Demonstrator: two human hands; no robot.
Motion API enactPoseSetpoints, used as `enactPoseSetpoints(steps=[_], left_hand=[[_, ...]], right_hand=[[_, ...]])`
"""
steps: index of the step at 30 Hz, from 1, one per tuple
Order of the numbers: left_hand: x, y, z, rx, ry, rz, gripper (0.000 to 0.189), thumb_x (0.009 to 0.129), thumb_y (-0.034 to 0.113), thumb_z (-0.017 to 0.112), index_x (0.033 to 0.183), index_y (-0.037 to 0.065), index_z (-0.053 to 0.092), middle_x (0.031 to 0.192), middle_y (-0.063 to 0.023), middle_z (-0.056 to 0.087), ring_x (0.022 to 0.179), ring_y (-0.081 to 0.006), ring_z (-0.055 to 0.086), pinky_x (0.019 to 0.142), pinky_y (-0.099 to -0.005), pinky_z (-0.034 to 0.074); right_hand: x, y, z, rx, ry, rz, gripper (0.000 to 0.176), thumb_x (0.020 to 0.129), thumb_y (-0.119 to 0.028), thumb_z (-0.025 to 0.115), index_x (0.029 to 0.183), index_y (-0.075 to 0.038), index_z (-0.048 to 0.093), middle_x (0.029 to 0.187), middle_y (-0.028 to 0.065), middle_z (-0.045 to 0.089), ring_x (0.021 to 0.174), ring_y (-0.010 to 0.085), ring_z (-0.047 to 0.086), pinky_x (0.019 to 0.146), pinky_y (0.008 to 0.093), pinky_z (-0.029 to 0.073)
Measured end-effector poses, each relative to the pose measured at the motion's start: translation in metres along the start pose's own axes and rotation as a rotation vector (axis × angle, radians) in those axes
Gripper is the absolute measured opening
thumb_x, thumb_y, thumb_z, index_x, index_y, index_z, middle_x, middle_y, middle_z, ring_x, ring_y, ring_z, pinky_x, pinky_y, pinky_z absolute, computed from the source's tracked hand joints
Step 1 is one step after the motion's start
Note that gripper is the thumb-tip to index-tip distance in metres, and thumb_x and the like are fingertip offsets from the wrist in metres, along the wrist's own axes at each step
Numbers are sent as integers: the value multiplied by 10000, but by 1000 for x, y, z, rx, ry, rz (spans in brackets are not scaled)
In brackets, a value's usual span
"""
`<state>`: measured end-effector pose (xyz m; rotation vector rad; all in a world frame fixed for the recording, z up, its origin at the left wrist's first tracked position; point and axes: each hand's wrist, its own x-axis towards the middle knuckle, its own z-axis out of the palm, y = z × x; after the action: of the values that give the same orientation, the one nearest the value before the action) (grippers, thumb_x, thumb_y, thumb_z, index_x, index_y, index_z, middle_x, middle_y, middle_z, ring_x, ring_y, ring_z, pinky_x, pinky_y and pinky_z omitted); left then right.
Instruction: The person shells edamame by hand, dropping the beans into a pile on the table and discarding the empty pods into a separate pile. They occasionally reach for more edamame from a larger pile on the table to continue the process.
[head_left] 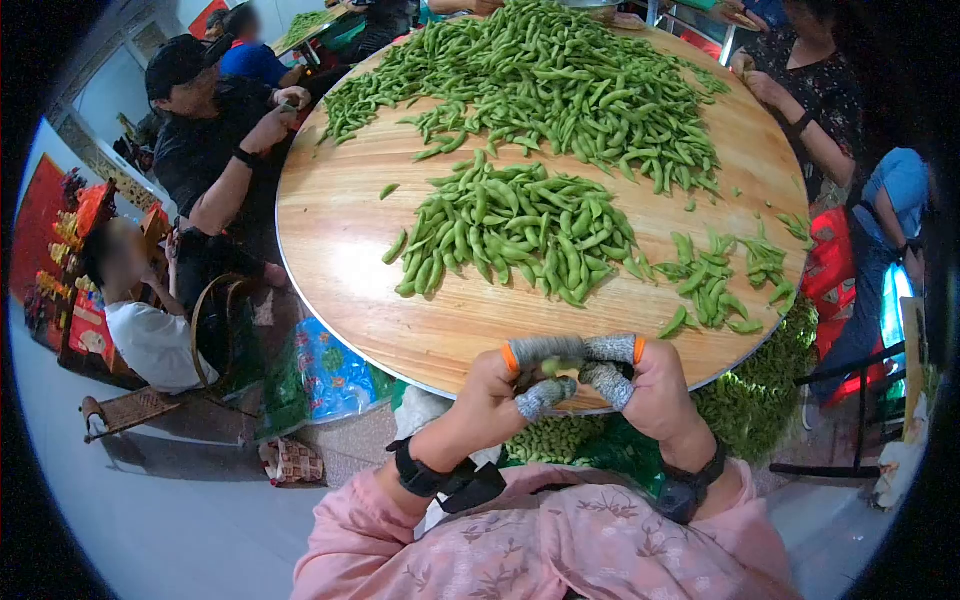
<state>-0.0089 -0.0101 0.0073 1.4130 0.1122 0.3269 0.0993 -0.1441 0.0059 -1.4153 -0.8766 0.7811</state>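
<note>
My left hand (490,392) and my right hand (652,390) meet at the near edge of the round wooden table (330,225). Grey knitted finger sleeves, two with orange bands, cover several fingers. Both hands are closed, fingertips pinched around a green bean pod (563,368), which the fingers partly hide. Just beyond them lies a medium pile of green bean pods (515,225). To its right is a smaller scatter of pods (708,282). Straight below the hands, beneath the table edge, shows a heap of pale green beans (548,440).
A large heap of pods (580,85) covers the table's far side. People sit at the left and right edges, one person in black (205,130) close by. More green material (755,395) lies at the lower right, near a dark metal frame (850,420). A blue bag (335,370) lies at left.
</note>
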Motion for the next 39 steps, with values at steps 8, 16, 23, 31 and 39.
enactPoseSetpoints(steps=[8,16,23,31,39], left_hand=[[4,3,-16,-353,-184,-728,427,871,427,340,758,47,499,508,27,362,397,-60,265,365,-202,180],[-6,-9,-5,166,-106,-232,135,826,163,516,823,30,537,626,9,491,551,-58,437,485,-195,357],[-7,-11,2,397,-111,-122,120,791,102,553,846,-4,549,682,1,539,598,-54,460,525,-203,385],[-12,-13,3,826,-16,10,133,711,93,621,811,20,573,576,-91,531,481,-149,500,447,-250,388],[-10,-6,2,1100,-15,228,198,609,113,670,775,53,581,571,-107,512,502,-279,521,436,-337,400]], right_hand=[[3,-1,-4,-667,125,-363,199,664,-12,588,858,32,577,749,139,551,660,265,554,617,306,443],[-8,29,-9,675,175,347,154,782,-104,528,910,-22,556,808,79,577,689,166,563,603,309,478],[-16,22,10,884,176,236,159,818,-128,500,934,-27,539,806,46,584,678,122,564,615,256,482],[-20,15,10,553,134,215,134,808,-87,505,905,-9,555,781,-9,561,702,57,515,641,196,424],[-20,15,11,489,119,186,117,806,-48,483,888,5,547,807,1,568,737,72,524,673,213,433]])
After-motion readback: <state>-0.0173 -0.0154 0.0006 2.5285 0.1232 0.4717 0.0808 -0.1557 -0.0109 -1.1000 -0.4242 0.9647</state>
